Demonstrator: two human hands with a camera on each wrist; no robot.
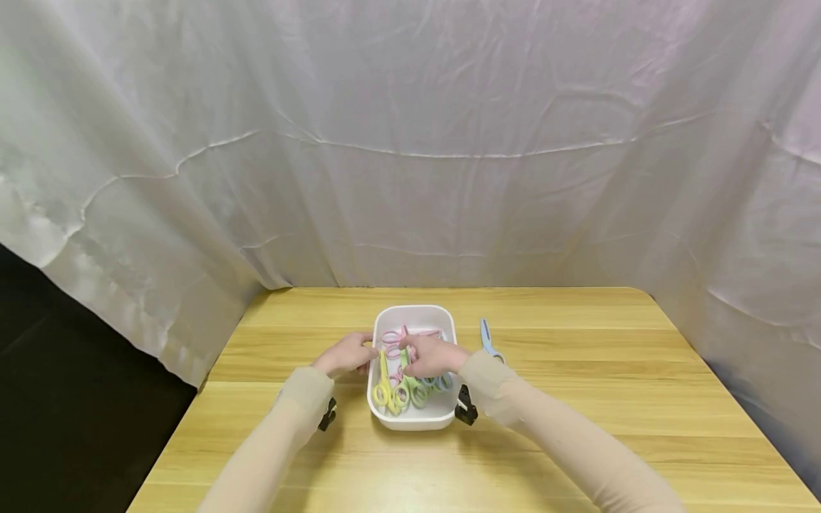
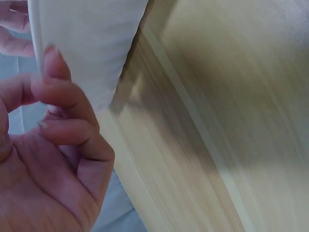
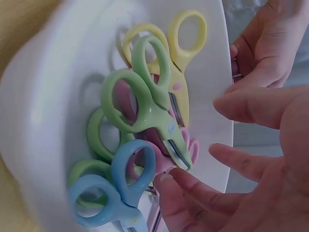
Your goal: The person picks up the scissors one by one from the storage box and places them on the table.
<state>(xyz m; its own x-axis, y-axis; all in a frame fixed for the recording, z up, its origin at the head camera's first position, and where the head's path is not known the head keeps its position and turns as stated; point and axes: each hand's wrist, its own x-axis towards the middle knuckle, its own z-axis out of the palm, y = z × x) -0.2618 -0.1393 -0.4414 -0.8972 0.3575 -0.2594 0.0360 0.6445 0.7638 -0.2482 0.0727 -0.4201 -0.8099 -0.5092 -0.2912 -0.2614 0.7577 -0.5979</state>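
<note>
A white plastic bin (image 1: 415, 423) stands on the table, holding several pairs of scissors. My left hand (image 1: 346, 354) pinches its left rim, fingers against the outer wall (image 2: 89, 46). My right hand (image 1: 432, 356) reaches down inside with fingers spread, nothing gripped between thumb and index. Its lower fingertips (image 3: 181, 181) lie right at pink scissors (image 3: 159, 154), partly hidden under the others. Green scissors (image 3: 159, 113) lie on top, with yellow scissors (image 3: 181, 94) beside them along the left wall. Blue scissors (image 3: 128, 203) lie nearest the right wall, over more green handles.
Another pair of blue scissors (image 1: 487, 338) lies on the wooden table (image 1: 577, 342) right of the bin, partly behind my right sleeve. A pale curtain (image 1: 449, 214) hangs along the back and sides. The table's left edge drops to a dark area.
</note>
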